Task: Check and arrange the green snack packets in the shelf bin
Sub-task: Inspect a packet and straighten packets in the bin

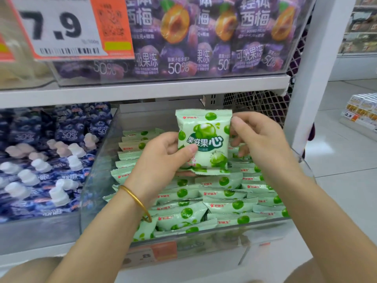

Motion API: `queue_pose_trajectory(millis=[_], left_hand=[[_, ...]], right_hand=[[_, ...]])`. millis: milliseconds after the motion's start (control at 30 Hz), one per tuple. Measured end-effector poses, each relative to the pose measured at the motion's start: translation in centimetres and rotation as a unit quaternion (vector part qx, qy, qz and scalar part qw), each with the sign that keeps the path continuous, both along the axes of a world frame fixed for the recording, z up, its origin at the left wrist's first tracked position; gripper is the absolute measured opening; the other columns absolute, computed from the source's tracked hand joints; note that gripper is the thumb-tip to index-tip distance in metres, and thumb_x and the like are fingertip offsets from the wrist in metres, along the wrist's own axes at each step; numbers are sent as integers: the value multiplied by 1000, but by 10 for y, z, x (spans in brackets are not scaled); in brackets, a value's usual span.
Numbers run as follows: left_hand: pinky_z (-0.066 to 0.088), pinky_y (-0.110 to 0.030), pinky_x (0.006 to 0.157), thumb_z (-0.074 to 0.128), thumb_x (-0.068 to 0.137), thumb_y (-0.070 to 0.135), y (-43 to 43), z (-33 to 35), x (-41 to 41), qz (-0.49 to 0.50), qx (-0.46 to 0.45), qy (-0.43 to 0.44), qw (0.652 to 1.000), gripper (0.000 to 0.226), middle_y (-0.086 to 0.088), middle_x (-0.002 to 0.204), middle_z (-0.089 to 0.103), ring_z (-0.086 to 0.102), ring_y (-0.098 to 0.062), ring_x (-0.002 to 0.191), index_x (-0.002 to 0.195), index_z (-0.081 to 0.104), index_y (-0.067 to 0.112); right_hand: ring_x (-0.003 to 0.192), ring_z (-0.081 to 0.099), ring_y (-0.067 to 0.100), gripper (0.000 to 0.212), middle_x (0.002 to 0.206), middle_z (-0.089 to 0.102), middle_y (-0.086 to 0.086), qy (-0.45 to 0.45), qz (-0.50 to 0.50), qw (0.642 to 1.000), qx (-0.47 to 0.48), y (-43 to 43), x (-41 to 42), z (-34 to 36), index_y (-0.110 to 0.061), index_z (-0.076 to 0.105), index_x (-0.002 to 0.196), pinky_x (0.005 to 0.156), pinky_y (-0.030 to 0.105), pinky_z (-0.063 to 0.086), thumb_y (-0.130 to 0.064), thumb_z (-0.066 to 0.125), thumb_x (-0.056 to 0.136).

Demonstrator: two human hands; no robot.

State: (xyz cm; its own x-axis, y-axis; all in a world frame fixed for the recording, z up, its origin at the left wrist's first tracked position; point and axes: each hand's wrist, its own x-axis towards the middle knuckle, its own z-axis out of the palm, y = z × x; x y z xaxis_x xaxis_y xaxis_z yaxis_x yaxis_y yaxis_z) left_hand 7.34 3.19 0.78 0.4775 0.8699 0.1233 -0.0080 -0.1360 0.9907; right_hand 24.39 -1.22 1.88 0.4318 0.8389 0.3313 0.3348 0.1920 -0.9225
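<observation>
The clear shelf bin (pixel 95 164) holds rows of green packets (pixel 224 205), mostly on edge and aligned; the rear-left rows appear less even, though the wall blurs them. One packet (pixel 204 139) is raised above the stock, face forward. The left hand (pixel 161 158) and right hand (pixel 261 137) each pinch one side edge in a closed grip. Judged status: checking under way; returning this packet and inspecting the rest remain.

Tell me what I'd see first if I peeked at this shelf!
First you'd spot the green packet held up in the middle, pinched by the left hand and the right hand. Below it sits a clear bin packed with more green packets. At the top left hangs a big price sign reading 7.9, beside purple pouches.
</observation>
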Motion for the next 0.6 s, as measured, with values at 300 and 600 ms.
queue_pose_trajectory(millis=[300,600], left_hand=[[59,-32,72,59,85,3,5,-4,-8,-56,-24,-9,998,32,-2,105,72,69,-21,94,116,58,11],[53,-27,87,61,74,-19,4,-6,-9,-97,15,0,995,64,2,119,65,65,-14,104,128,47,13]], right_hand=[[79,71,15,16,88,75,2,100,136,985,-37,9,-7,-12,-13,69,92,64,29,57,-24,57,90],[77,70,18,20,88,74,6,117,109,987,-17,10,-5,-13,-10,70,90,65,36,58,-27,58,89]])
